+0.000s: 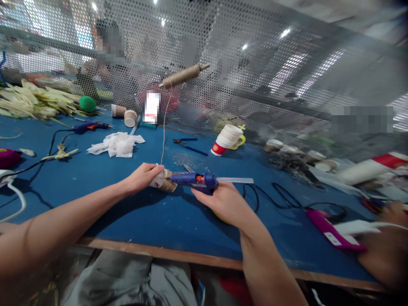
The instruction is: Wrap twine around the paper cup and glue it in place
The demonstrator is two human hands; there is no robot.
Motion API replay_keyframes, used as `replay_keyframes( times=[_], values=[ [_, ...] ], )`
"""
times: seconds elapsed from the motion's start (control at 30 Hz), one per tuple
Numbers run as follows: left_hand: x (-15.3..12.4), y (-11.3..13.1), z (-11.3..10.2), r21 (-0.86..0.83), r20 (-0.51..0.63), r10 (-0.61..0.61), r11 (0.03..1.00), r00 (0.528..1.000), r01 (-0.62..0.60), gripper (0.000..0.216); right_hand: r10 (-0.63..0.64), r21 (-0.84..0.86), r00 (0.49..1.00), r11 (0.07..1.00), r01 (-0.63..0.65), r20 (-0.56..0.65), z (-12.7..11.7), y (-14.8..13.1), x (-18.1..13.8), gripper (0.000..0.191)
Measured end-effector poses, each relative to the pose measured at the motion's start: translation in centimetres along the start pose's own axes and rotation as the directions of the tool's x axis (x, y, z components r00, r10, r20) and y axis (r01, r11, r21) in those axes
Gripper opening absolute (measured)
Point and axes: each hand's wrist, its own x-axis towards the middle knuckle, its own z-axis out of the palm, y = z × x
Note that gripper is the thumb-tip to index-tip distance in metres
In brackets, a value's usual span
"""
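My left hand (144, 177) is closed around a small paper cup (166, 183) lying on its side, partly wrapped in brown twine. From the cup a strand of twine (164, 131) runs up to a spool of twine (183, 77) mounted at the mesh panel. In my right hand (228, 203) is a blue hot glue gun (197, 180), a clear glue stick (237, 180) jutting from its back end. The gun's nozzle points left and sits at the cup; whether it touches, I cannot tell. Scissors (188, 167) lie partly hidden behind the gun.
Behind the blue table (134, 221) stands a perforated metal panel (223, 46). Pliers (191, 146), stacked paper cups (227, 139), white cloth (117, 144) and another glue gun (91, 126) lie beyond my hands. A purple power strip (333, 231) and another person's arm (385, 250) are at right.
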Motion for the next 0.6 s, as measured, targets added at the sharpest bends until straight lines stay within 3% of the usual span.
replay_keyframes(
  times=[0.23, 0.6],
  values=[
    [-0.09, 0.08, -0.03, 0.009, -0.020, 0.020, 1.000, 1.000, -0.020, 0.043, 0.030, -0.036, 0.999, 0.999, -0.031, -0.025, 0.18, 0.18, 0.09, 0.020],
    [0.02, 0.06, 0.05, 0.022, 0.020, -0.006, 1.000, 1.000, 0.005, 0.047, -0.059, -0.008, 0.998, 0.998, 0.059, -0.018, 0.08, 0.17, -0.20, 0.018]
  ],
)
